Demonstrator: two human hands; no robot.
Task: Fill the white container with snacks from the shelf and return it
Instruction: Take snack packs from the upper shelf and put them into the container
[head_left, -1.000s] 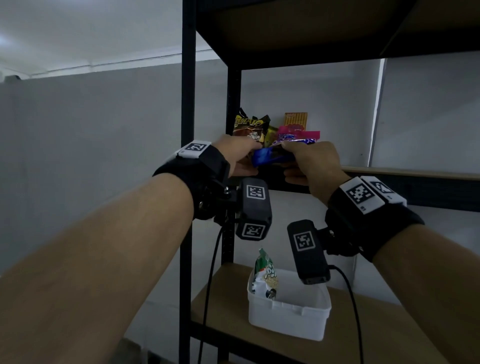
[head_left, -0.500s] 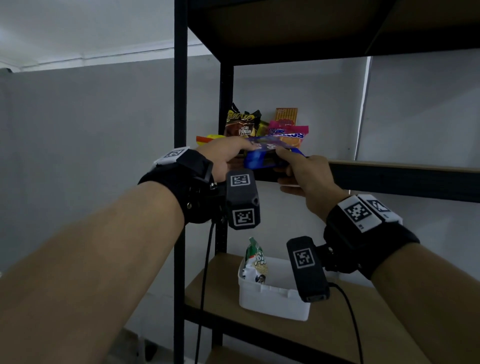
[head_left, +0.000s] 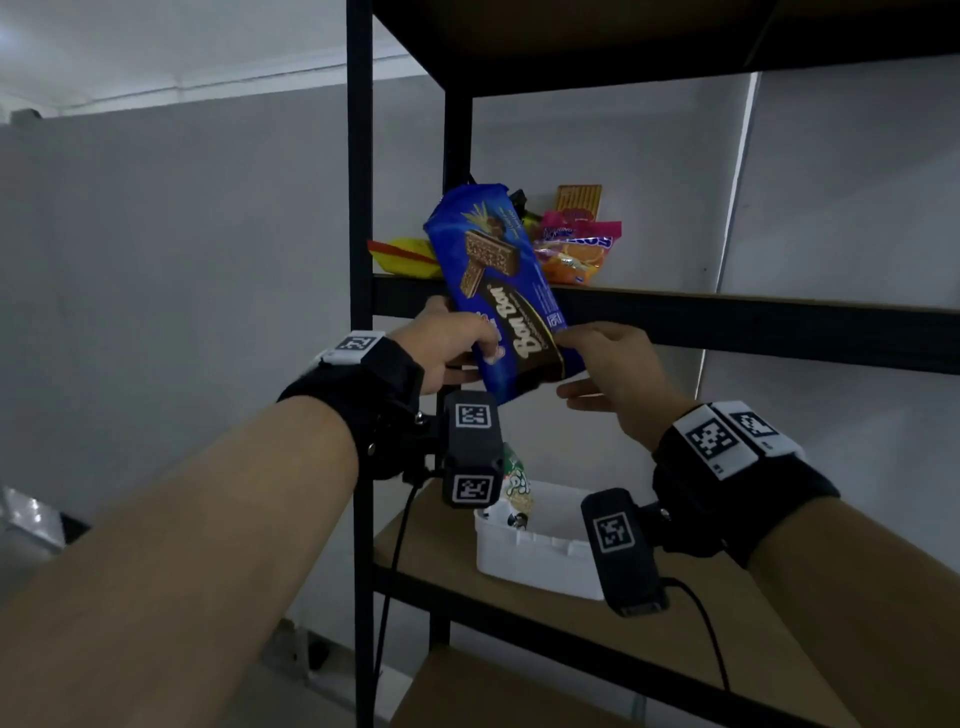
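A blue wafer packet (head_left: 498, 280) stands tilted in front of the upper shelf edge, held at its lower end. My left hand (head_left: 447, 348) grips its lower left side, and my right hand (head_left: 613, 374) pinches its lower right corner. On the upper shelf behind it lie more snacks: a yellow and red packet (head_left: 402, 255), a pink and orange candy bag (head_left: 576, 252) and an orange box (head_left: 579, 200). The white container (head_left: 540, 556) sits on the lower shelf below my hands, with one green and white snack bag (head_left: 517, 488) standing in it.
The black metal shelving has an upright post (head_left: 360, 364) left of my hands and a dark shelf beam (head_left: 753, 325) at hand height. The lower wooden shelf (head_left: 691, 629) extends right of the container. Black wrist-mounted devices (head_left: 626, 551) with cables hang under both wrists.
The blue packet has come off the upper shelf and been tipped upright, its printed face now towards me. Both hands have dropped slightly below the shelf edge with it.
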